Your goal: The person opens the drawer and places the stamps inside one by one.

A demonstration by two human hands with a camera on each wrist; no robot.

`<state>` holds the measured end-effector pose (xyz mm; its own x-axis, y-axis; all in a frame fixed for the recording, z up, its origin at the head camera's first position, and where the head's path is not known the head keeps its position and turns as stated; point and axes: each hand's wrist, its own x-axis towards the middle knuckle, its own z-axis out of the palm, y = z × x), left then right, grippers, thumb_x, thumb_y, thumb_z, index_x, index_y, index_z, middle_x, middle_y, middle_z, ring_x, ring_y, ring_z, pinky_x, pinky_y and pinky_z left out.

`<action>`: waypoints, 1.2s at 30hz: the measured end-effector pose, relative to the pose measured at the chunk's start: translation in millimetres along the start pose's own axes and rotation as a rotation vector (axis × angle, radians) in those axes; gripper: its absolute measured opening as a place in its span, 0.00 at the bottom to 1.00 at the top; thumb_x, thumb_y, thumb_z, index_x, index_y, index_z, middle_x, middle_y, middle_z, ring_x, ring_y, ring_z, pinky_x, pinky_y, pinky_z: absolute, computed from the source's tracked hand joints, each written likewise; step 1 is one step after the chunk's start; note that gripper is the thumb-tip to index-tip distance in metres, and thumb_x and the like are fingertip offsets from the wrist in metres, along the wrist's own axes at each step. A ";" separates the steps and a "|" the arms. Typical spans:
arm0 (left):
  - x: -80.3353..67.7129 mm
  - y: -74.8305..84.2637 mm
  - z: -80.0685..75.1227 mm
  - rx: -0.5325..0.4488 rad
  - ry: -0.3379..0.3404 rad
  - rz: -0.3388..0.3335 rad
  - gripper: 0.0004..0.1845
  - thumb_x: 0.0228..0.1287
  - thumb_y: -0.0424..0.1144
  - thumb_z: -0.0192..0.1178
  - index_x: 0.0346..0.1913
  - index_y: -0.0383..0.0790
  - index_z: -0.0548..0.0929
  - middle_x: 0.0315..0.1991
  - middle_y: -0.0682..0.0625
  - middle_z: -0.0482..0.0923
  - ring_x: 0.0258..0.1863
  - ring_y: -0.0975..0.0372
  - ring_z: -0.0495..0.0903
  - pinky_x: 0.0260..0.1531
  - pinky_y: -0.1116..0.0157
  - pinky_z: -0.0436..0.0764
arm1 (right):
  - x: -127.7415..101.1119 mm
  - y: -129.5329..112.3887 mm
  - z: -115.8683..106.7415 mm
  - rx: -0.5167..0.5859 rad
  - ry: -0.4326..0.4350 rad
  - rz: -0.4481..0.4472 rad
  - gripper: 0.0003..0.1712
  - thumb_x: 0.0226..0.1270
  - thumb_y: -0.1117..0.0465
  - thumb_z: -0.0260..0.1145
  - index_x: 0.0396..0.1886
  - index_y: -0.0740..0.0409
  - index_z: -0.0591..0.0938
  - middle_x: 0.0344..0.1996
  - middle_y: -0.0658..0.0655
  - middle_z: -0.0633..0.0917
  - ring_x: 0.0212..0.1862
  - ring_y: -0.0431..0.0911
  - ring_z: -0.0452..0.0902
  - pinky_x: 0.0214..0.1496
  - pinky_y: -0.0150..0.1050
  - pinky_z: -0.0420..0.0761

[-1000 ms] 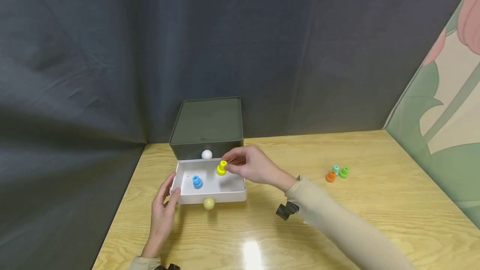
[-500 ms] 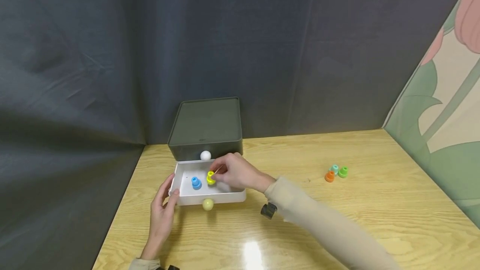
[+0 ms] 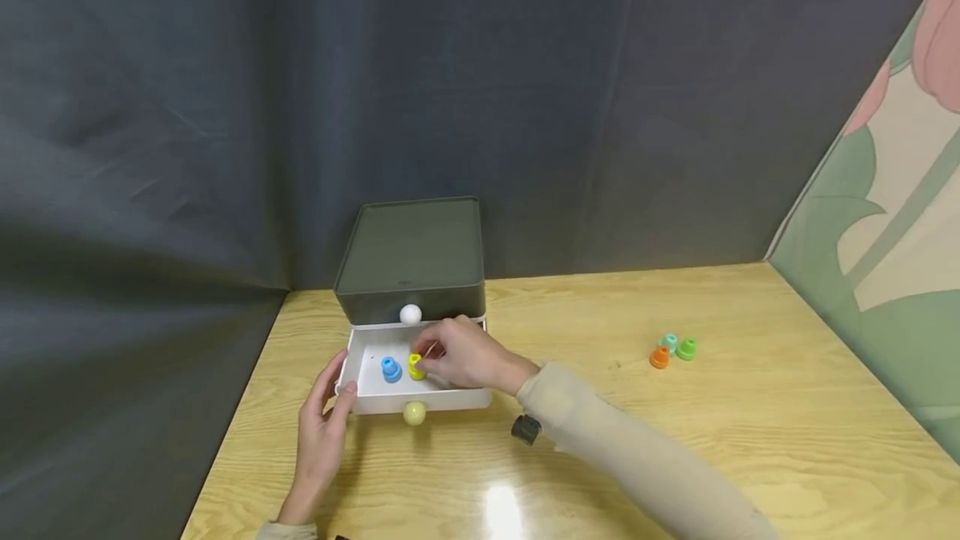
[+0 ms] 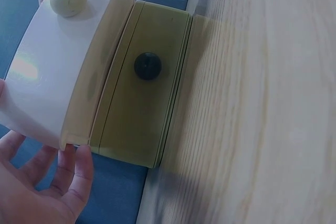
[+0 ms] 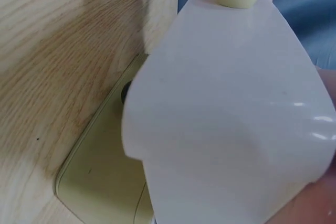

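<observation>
My right hand [image 3: 468,354] pinches a small yellow stepped peg [image 3: 415,367] low inside a pulled-out white drawer [image 3: 450,401]. Close to its left stands a blue peg [image 3: 390,369] of the same kind on the drawer's floor. At the drawer's left front corner, my left hand [image 3: 322,427] grips the side, thumb at the rim. The left wrist view shows fingers of the left hand [image 4: 44,182] beneath the drawer's edge. In the right wrist view the drawer's underside [image 5: 220,98] hides the pegs and most of the right hand.
A dark box [image 3: 420,244] with a white knob [image 3: 410,314] sits above the drawer. Below it, an olive drawer [image 4: 142,108] has a dark knob [image 4: 148,66]. Orange [image 3: 659,357], green [image 3: 686,348] and light teal [image 3: 669,342] pegs cluster on the wooden table to the right.
My right hand has moved left and lower into the drawer, bringing the yellow peg next to the blue one. The left hand keeps its hold on the drawer corner.
</observation>
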<state>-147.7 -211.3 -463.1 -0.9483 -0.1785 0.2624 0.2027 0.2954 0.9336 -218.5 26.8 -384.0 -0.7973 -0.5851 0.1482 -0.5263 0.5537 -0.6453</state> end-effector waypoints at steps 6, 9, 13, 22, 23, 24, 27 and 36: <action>0.9 -0.1 -1.5 0.004 0.001 -0.004 0.25 0.83 0.35 0.55 0.78 0.39 0.72 0.75 0.38 0.74 0.58 0.77 0.75 0.48 0.79 0.79 | 1.0 -3.6 1.8 -0.013 0.014 -0.022 0.07 0.68 0.62 0.77 0.43 0.56 0.93 0.39 0.51 0.94 0.39 0.37 0.89 0.43 0.27 0.82; 1.5 -1.0 -1.9 0.008 0.005 -0.003 0.25 0.83 0.35 0.54 0.78 0.39 0.72 0.74 0.39 0.75 0.58 0.77 0.75 0.48 0.79 0.79 | 1.0 -4.2 1.5 -0.015 0.017 -0.032 0.07 0.67 0.61 0.78 0.43 0.56 0.93 0.39 0.52 0.94 0.40 0.38 0.90 0.43 0.27 0.82; 1.9 -2.3 -2.3 0.012 0.002 -0.006 0.25 0.83 0.35 0.54 0.78 0.39 0.72 0.74 0.38 0.75 0.57 0.77 0.75 0.48 0.79 0.79 | 0.3 -3.4 0.9 0.009 0.018 -0.019 0.09 0.67 0.60 0.78 0.45 0.56 0.93 0.41 0.52 0.94 0.42 0.39 0.90 0.43 0.27 0.83; -1.0 -1.0 -1.2 0.001 0.016 -0.009 0.25 0.82 0.35 0.55 0.78 0.39 0.73 0.74 0.38 0.75 0.57 0.77 0.75 0.48 0.79 0.79 | -7.0 -3.1 -2.1 0.126 0.065 -0.058 0.15 0.68 0.61 0.78 0.51 0.61 0.91 0.45 0.54 0.94 0.48 0.44 0.90 0.51 0.33 0.86; -1.6 -1.0 -1.1 0.003 0.017 -0.011 0.25 0.82 0.35 0.55 0.78 0.39 0.73 0.74 0.38 0.75 0.57 0.77 0.75 0.48 0.79 0.79 | -8.6 -2.5 -2.3 0.125 0.077 -0.074 0.15 0.69 0.61 0.77 0.52 0.61 0.91 0.45 0.54 0.94 0.48 0.44 0.90 0.51 0.33 0.86; -2.2 -0.9 -0.9 0.004 0.017 -0.013 0.25 0.82 0.35 0.55 0.78 0.39 0.73 0.74 0.38 0.75 0.57 0.77 0.75 0.48 0.79 0.79 | -10.5 -1.9 -2.5 0.126 0.090 -0.089 0.15 0.69 0.61 0.77 0.52 0.61 0.90 0.46 0.54 0.94 0.49 0.45 0.90 0.52 0.34 0.86; -3.9 -1.0 -1.1 0.010 0.018 -0.015 0.25 0.83 0.36 0.55 0.78 0.39 0.73 0.74 0.38 0.75 0.57 0.77 0.75 0.48 0.79 0.79 | -17.4 -0.1 -3.6 0.134 0.125 -0.107 0.15 0.69 0.61 0.77 0.53 0.61 0.90 0.47 0.55 0.94 0.50 0.47 0.90 0.52 0.36 0.87; -1.8 -0.2 -1.3 0.007 0.010 -0.010 0.25 0.83 0.36 0.55 0.78 0.39 0.73 0.75 0.39 0.75 0.58 0.77 0.75 0.48 0.79 0.79 | -53.0 12.4 -15.3 0.100 0.365 -0.091 0.14 0.69 0.62 0.76 0.52 0.60 0.91 0.50 0.56 0.93 0.52 0.50 0.89 0.55 0.50 0.87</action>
<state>-145.7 -212.3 -463.5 -0.9478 -0.1911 0.2554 0.1914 0.2997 0.9346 -187.3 73.7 -388.4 -0.8109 -0.3695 0.4538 -0.5827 0.4379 -0.6847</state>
